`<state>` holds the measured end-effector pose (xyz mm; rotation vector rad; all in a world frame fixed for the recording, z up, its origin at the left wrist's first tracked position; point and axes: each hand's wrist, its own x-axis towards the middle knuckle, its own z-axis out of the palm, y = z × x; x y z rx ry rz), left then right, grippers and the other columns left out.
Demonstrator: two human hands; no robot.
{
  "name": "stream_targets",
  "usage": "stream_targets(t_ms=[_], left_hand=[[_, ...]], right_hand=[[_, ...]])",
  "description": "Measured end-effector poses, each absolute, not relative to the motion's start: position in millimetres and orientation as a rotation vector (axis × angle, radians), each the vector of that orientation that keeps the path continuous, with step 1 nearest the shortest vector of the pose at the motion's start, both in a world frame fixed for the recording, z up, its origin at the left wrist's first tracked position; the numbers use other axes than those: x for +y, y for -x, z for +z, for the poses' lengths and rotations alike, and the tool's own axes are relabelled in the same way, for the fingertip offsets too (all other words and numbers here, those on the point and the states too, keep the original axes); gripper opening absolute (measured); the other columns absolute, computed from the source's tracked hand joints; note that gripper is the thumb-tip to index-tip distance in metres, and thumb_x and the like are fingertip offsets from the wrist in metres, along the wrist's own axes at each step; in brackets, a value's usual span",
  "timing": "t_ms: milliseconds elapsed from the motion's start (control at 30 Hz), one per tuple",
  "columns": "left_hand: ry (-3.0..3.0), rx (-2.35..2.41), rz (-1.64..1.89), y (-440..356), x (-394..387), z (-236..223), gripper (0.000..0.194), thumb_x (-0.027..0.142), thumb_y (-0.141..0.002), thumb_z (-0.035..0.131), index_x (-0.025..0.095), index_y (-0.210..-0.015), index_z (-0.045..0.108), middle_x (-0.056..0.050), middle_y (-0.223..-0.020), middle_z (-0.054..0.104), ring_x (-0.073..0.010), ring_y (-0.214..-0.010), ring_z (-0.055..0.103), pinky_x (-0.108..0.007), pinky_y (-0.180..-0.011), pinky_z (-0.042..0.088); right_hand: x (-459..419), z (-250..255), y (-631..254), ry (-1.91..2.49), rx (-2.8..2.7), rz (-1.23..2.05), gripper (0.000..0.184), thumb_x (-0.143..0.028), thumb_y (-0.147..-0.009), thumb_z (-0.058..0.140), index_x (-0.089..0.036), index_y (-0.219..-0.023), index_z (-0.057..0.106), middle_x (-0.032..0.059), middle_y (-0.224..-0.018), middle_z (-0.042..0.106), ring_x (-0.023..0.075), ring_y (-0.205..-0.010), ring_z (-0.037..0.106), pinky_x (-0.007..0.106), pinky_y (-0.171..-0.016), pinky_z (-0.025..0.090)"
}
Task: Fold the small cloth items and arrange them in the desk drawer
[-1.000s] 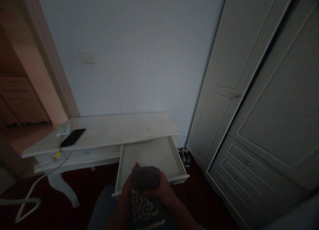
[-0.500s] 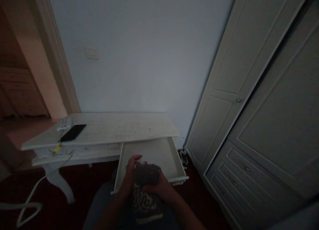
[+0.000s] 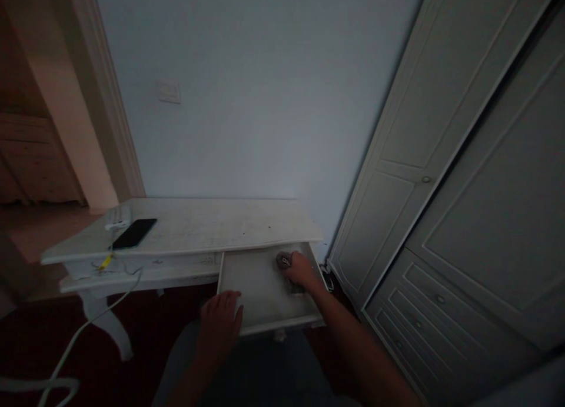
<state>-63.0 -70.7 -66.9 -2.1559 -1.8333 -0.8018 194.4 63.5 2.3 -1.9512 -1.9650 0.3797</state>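
Note:
My right hand (image 3: pixel 302 272) reaches into the right side of the pulled-out drawer (image 3: pixel 251 283). Its fingers are closed around a dark, soft knitted item (image 3: pixel 283 260) with a pale pattern, now bunched or rolled up; its exact kind does not show. Part of the item sticks out below the hand, near the drawer floor. At the drawer's front left corner is my left hand (image 3: pixel 220 319), holding nothing, fingers apart. Whether it touches the drawer's edge, I cannot tell.
The drawer belongs to a worn white table (image 3: pixel 212 219) against the wall. A black phone (image 3: pixel 135 233) and a white power strip (image 3: pixel 118 217) lie on its left end, with a white cable (image 3: pixel 88 324) trailing down. A wardrobe (image 3: pixel 397 177) stands at right.
My right hand has carried the knitted item from above my lap into the drawer's right side, and it is bunched smaller. My left hand has let go and moved left and down.

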Motion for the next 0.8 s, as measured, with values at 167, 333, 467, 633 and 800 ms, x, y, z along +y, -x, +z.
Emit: stream_targets(t_ms=[167, 333, 467, 633, 800], left_hand=[[2.265, -1.727, -0.715, 56, -76, -69, 0.036, 0.019, -0.105, 0.042, 0.019, -0.128, 0.07, -0.011, -0.119, 0.075, -0.0263, -0.11, 0.066, -0.047, -0.102, 0.044], [2.288, -1.792, -0.631, 54, -78, -58, 0.032, 0.015, -0.103, 0.044, 0.019, -0.113, 0.075, -0.009, -0.104, 0.077, -0.0259, -0.1, 0.069, -0.046, -0.099, 0.044], [2.313, -1.783, -0.594, 55, -79, -59, 0.029, 0.015, -0.102, 0.046, 0.019, -0.107, 0.075, -0.009, -0.101, 0.076, -0.0259, -0.1, 0.069, -0.045, -0.1, 0.042], [2.33, -1.822, -0.606, 56, -78, -62, 0.034, 0.015, -0.101, 0.043, 0.021, -0.116, 0.073, -0.009, -0.113, 0.076, -0.0255, -0.107, 0.068, -0.046, -0.104, 0.04], [2.372, -1.804, -0.565, 54, -78, -62, 0.034, 0.015, -0.1, 0.043, 0.02, -0.113, 0.074, -0.01, -0.112, 0.077, -0.0272, -0.107, 0.069, -0.047, -0.104, 0.041]], right_hand=[[82, -31, -150, 2.062, -1.99, 0.311, 0.053, -0.031, -0.08, 0.075, -0.018, -0.129, 0.064, 0.0205, -0.125, 0.07, 0.0349, -0.111, 0.07, 0.038, -0.084, 0.052], [74, -47, -88, 1.793, -2.251, 0.334, 0.056, -0.041, -0.081, 0.075, -0.019, -0.132, 0.063, 0.0173, -0.129, 0.07, 0.0317, -0.113, 0.069, 0.037, -0.09, 0.052], [53, -54, -86, 1.478, -2.516, 0.43, 0.054, -0.045, -0.073, 0.083, -0.022, -0.12, 0.07, 0.0095, -0.121, 0.074, 0.0283, -0.108, 0.07, 0.033, -0.094, 0.051], [43, -58, -159, 1.488, -2.566, 0.401, 0.055, -0.038, -0.07, 0.085, -0.022, -0.121, 0.071, 0.0099, -0.122, 0.075, 0.0294, -0.11, 0.07, 0.034, -0.096, 0.05], [65, -43, -224, 1.783, -2.353, 0.261, 0.053, -0.03, -0.074, 0.081, -0.016, -0.125, 0.069, 0.0168, -0.127, 0.072, 0.032, -0.113, 0.069, 0.038, -0.098, 0.05]])
